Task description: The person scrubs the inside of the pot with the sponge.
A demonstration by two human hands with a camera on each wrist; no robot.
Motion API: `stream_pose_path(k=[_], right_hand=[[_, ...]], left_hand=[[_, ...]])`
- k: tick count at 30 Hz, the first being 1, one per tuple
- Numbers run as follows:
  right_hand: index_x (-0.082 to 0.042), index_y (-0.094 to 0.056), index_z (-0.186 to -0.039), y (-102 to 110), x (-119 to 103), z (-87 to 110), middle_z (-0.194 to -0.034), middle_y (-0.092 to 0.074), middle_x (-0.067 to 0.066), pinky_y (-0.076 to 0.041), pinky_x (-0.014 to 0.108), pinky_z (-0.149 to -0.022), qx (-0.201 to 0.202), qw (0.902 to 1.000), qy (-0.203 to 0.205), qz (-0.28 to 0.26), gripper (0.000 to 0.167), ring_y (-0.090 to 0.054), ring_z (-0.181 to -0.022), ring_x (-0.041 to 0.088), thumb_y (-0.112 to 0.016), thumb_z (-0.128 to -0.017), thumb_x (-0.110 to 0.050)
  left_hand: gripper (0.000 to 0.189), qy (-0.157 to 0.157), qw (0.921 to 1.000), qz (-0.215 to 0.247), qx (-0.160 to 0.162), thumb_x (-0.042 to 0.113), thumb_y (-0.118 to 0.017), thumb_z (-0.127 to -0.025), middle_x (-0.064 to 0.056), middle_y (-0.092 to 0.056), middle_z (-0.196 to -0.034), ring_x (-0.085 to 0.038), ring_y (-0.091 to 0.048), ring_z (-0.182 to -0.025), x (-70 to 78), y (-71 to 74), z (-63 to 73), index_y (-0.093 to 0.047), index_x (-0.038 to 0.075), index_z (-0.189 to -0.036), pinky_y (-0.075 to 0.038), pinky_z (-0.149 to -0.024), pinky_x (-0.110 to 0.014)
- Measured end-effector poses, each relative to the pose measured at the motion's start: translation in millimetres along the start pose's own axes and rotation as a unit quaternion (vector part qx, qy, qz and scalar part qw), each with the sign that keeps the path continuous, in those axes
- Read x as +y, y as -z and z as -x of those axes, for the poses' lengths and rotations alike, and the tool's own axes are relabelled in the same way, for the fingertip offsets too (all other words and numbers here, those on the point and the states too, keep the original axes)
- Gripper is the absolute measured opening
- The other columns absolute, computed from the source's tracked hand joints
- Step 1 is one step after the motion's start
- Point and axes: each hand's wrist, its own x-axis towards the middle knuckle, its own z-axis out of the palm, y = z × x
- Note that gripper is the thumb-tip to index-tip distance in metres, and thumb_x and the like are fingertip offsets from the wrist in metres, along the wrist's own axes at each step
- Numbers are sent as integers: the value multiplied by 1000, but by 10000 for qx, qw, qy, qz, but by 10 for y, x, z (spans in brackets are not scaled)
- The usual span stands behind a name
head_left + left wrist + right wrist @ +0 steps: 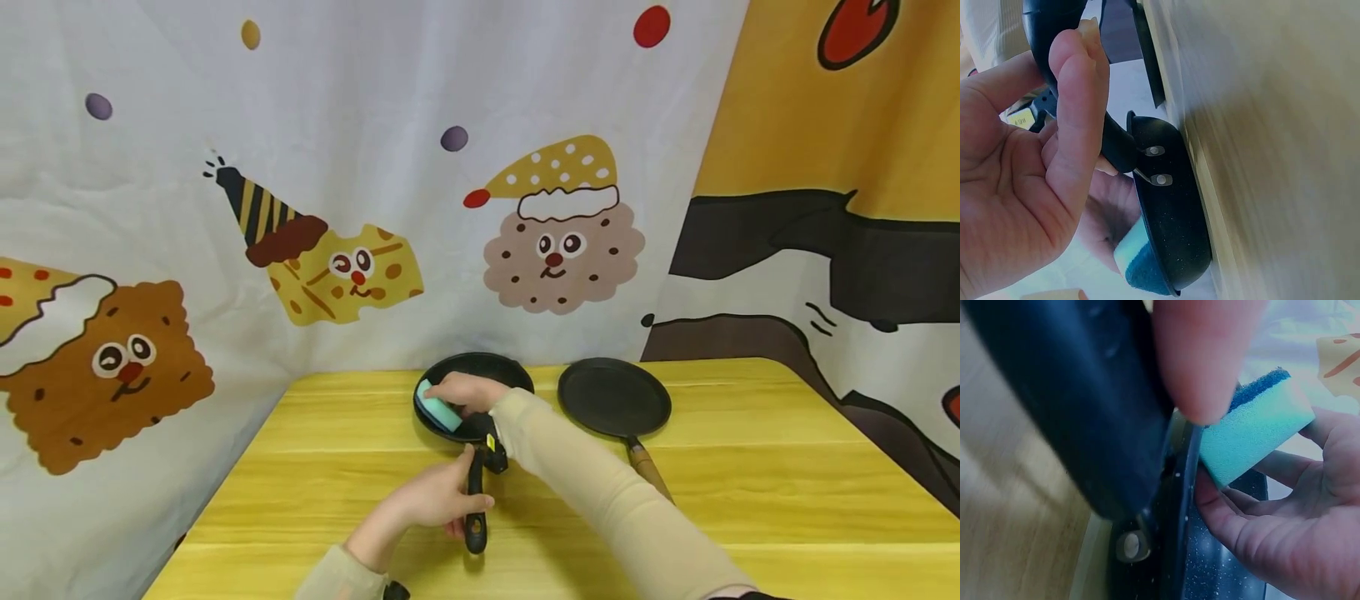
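A black frying pan [480, 360] with a speckled coating stands near the table's back edge, its handle [476, 500] towards me. My left hand [435, 496] grips that handle, fingers curled beneath it. Inside the pan my right hand [468, 392] holds a sponge [441, 408], light green foam with a dark blue scouring layer. In the right wrist view the sponge [1257, 428] is pinched between thumb and fingers, its scouring side against the pan's inner wall near the rim. From the left wrist view, the pan's riveted side [1172, 219] shows, with the sponge's corner above its rim.
To the right lies a flat black griddle pan [615, 396] with a wooden handle [648, 471], partly behind my right sleeve. The yellow wood-grain table [787, 467] ends at a cartoon-printed curtain [360, 100] behind the pans.
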Motion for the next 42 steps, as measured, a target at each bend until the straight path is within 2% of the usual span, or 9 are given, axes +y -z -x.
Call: stream_pose_path(k=[7, 12, 18, 22, 26, 28, 31, 36, 42], right_hand=[[-7, -59, -88, -44, 9, -78, -79, -52, 5, -48, 34, -64, 400, 9983, -291, -302, 29, -51, -68, 17, -54, -100, -33], [-1, -61, -121, -11, 4, -122, -93, -57, 8, -50, 34, -67, 616, 9975, -310, -135, 38, -54, -75, 17, -54, -100, -32], [-3, -54, -137, 57, 50, -179, -110, -60, 13, -46, 29, -64, 698, 9963, -167, 482, 44, -54, -78, 18, -52, -101, -29], [0, -50, -140, 93, 80, -197, -133, -54, 17, -48, 32, -80, 737, 9876, 50, 1383, 47, -58, -103, 23, -49, -102, -29], [-2, -47, -143, 131, 95, -194, -147, -43, 16, -42, 38, -100, 793, 9701, 136, 2291, 48, -45, -130, 29, -47, -103, -28], [-5, -47, -144, 147, 106, -196, -148, -43, 15, -37, 42, -105, 840, 9588, 97, 2713, 47, -39, -134, 33, -47, -103, -27], [-12, -46, -146, 161, 130, -206, -148, -43, 13, -31, 47, -109, 890, 9288, 1, 3598, 47, -32, -137, 38, -49, -102, -29], [-23, -44, -148, 146, 177, -244, -147, -38, 19, -41, 49, -100, 953, 8873, -231, 4506, 50, -35, -133, 40, -54, -100, -35], [-29, -43, -148, 148, 182, -279, -144, -37, 19, -48, 44, -88, 857, 8639, -290, 4954, 57, -44, -124, 36, -62, -95, -38]], left_hand=[[90, 27, 10000, -81, 33, 25, -65, -94, -5, -63, -56, -27, -64, -47, -10, -35, -9, -3, -13, -149, -55, -49, -43], [91, 27, 9999, -78, 70, 24, -65, -94, -5, -63, -57, -32, -65, -50, -6, -40, -15, -3, -12, -150, -55, -49, -42], [92, -57, 9999, -79, 123, 24, -66, -93, -4, -62, -55, -27, -63, -46, 11, -53, -9, -3, -13, -149, -54, -47, -42], [93, -71, 9999, -86, 115, 24, -66, -93, -4, -62, -55, -27, -63, -46, 16, -58, -6, -3, -13, -149, -54, -47, -42], [92, -45, 9999, -90, 79, 24, -65, -93, -3, -63, -55, -27, -64, -47, 18, -59, -10, -2, -13, -149, -54, -47, -42], [92, -34, 9999, -89, 79, 24, -66, -93, -3, -63, -55, -27, -63, -46, 22, -62, -11, -2, -13, -149, -54, -47, -42], [92, 2, 9999, -113, 98, 24, -66, -93, -3, -62, -55, -26, -63, -46, 28, -66, -12, -3, -12, -150, -54, -48, -42], [92, 75, 9998, -117, 151, 24, -66, -93, -4, -63, -55, -30, -64, -48, 19, -61, -15, -3, -12, -150, -54, -48, -42], [92, 188, 9995, -158, 200, 26, -66, -94, -5, -63, -56, -31, -65, -50, 1, -41, -23, -4, -12, -150, -54, -48, -42]])
